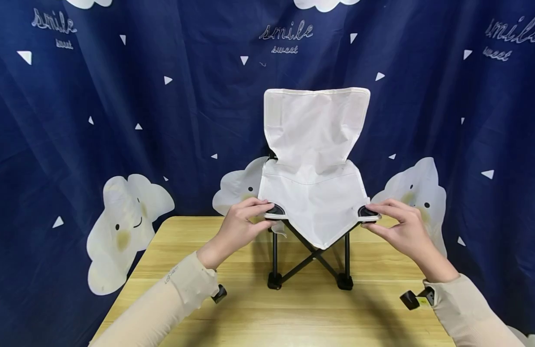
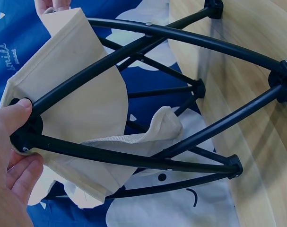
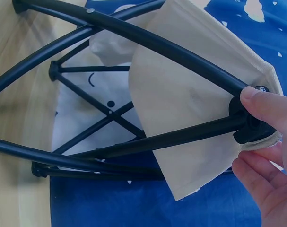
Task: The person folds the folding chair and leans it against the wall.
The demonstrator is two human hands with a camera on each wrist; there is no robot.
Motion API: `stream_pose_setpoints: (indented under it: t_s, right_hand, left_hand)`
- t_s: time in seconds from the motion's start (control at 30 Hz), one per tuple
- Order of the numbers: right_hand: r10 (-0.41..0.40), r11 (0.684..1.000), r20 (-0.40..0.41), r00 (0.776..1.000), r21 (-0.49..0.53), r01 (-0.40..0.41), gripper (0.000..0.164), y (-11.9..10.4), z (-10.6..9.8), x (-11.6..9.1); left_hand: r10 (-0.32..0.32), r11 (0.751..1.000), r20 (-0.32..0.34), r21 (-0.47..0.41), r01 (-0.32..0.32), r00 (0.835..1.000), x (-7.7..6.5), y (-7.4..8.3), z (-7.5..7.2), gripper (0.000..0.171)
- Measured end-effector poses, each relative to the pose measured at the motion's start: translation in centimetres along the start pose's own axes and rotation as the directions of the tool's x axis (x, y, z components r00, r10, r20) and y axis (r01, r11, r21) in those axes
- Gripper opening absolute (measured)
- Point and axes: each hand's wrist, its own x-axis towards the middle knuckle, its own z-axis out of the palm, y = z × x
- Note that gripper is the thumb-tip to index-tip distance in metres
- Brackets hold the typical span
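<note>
Forearms [image 1: 152,303] angled inward, hands [image 1: 242,222] pinching chair corners [image 1: 278,212]

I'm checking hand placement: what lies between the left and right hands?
The white chair seat lies between the left hand and right hand, each pinching one of its front corners; the head view shows this.

Fabric [image 1: 312,193] is hiding the upper part of the chair's frame [image 1: 297,265] from the head view.
Below, the picture's bottom edge is cutting off the tabletop's [image 1: 315,318] front edge and both sleeves [image 1: 163,299]. The left sleeve's lettering [image 1: 172,273] and the yellow label's [image 1: 424,301] print are proving too small to read. Each wrist view's side edge is cropping the nearer hand: left hand [image 2: 13,156] at left, right hand [image 3: 271,146] at right.
</note>
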Motion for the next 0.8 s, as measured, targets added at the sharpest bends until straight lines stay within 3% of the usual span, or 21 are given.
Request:
stream_pose_setpoints:
  t_s: [0.8]
  right_hand:
    - [-0.013,1.000,-0.004,1.000,-0.005,0.013,0.061,-0.22,0.37,0.79]
  left_hand:
    - [0.010,1.000,-0.008,0.000,-0.010,1.000,0.79,0.48,-0.05,0.041]
